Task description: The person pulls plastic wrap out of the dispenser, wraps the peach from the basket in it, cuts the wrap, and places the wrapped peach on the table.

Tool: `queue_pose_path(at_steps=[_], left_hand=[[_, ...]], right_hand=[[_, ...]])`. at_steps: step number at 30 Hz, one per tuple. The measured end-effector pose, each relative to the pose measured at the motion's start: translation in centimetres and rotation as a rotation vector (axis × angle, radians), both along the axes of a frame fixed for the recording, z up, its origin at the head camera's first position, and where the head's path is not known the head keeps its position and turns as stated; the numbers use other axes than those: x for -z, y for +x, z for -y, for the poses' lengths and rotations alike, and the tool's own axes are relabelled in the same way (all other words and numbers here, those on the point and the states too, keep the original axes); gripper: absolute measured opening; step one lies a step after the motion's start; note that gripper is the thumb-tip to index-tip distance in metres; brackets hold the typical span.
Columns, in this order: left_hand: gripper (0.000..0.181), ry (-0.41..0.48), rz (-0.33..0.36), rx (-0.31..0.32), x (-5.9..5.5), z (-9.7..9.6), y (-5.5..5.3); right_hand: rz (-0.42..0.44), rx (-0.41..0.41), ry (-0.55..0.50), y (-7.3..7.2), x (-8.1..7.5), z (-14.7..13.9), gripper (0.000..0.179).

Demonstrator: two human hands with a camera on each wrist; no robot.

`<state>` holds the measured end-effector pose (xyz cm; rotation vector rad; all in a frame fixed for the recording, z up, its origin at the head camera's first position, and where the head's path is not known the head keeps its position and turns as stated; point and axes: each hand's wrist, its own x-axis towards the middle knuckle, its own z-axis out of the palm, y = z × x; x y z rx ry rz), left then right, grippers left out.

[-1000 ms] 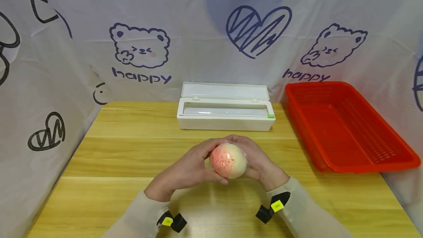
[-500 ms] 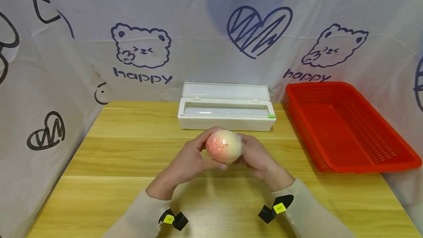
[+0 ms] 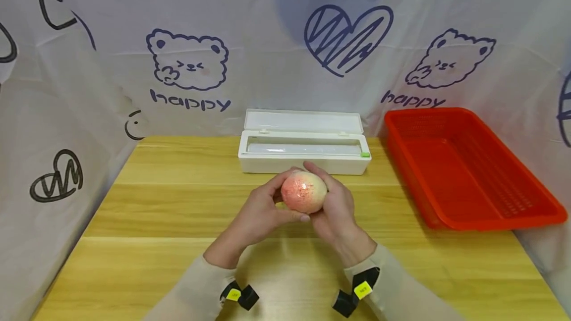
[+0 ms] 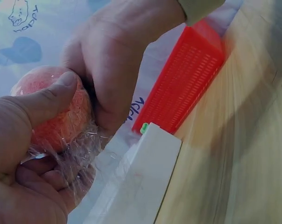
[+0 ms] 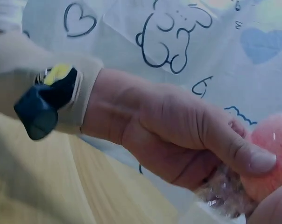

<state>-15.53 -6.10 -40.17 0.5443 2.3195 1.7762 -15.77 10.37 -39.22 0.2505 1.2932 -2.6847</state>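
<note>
A round pink and cream peach (image 3: 304, 192) is held up over the wooden table in the head view, its skin shiny under clear cling film (image 4: 80, 161). My left hand (image 3: 260, 214) grips it from the left, thumb along the near side. From the right, my right hand (image 3: 340, 214) cups it; in the right wrist view its thumb presses on the pink skin. Loose, crumpled film bunches beneath the peach between both hands in the left wrist view. Some fingers are hidden behind the fruit.
Just beyond the hands stands a white cling film dispenser (image 3: 308, 166), lid raised, with a roll (image 3: 303, 149) inside and a green tab at its right end. A red plastic basket (image 3: 446, 172) sits at the right. Drawn-on white sheeting (image 3: 267, 73) encloses the table (image 3: 156, 202).
Both hands have raised the peach slightly away from me, toward the dispenser. My right hand has shifted round the peach, its wrist now turned more upright and closer in.
</note>
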Motion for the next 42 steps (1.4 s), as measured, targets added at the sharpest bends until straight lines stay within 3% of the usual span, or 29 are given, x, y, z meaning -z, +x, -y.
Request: queue_pose_path(at_steps=[3, 7, 13, 16, 20, 24, 28, 33, 37, 40, 42], left_hand=[[0.09, -0.003, 0.012, -0.013, -0.3, -0.1, 0.1], [0.088, -0.033, 0.006, -0.026, -0.4, -0.4, 0.2], [0.085, -0.057, 0.074, -0.083, 0.1, -0.5, 0.4], [0.082, -0.047, 0.116, -0.098, 0.3, -0.3, 0.3], [0.077, -0.07, 0.117, -0.073, 0.2, -0.1, 0.1], [0.076, -0.115, 0.105, -0.057, 0.2, -0.1, -0.1], [0.075, -0.166, 0.111, -0.054, 0.3, 0.0, -0.3], [0.066, -0.225, 0.137, -0.007, 0.1, 0.7, -0.7], [0.067, -0.221, 0.208, 0.1, -0.3, 1.7, -1.3], [0.066, -0.206, 0.222, 0.111, -0.9, 3.1, -1.8], [0.058, -0.201, 0.2, 0.05, -1.0, 4.3, -2.0]], right_hand=[[0.012, -0.044, -0.05, -0.1, 0.1, -0.3, 0.046], [-0.02, -0.058, 0.025, -0.2, 0.1, -0.3, 0.05], [-0.086, 0.038, 0.383, -0.4, 0.3, -0.3, 0.044], [-0.159, 0.01, 0.571, -0.5, 0.4, -0.6, 0.05], [-0.272, -0.029, 0.765, -0.6, 0.4, -0.5, 0.046], [-0.291, 0.002, 0.915, -0.8, 0.4, -0.2, 0.037], [-0.286, -0.08, 0.922, -1.1, 0.3, -0.7, 0.04], [-0.372, -0.351, 0.937, -1.5, -0.2, -1.9, 0.04], [-0.441, -0.541, 0.949, -2.0, -0.3, -3.7, 0.047], [-0.436, -0.538, 0.932, -2.3, -0.1, -5.2, 0.053], [-0.417, -0.481, 0.911, -2.5, 0.1, -5.9, 0.054]])
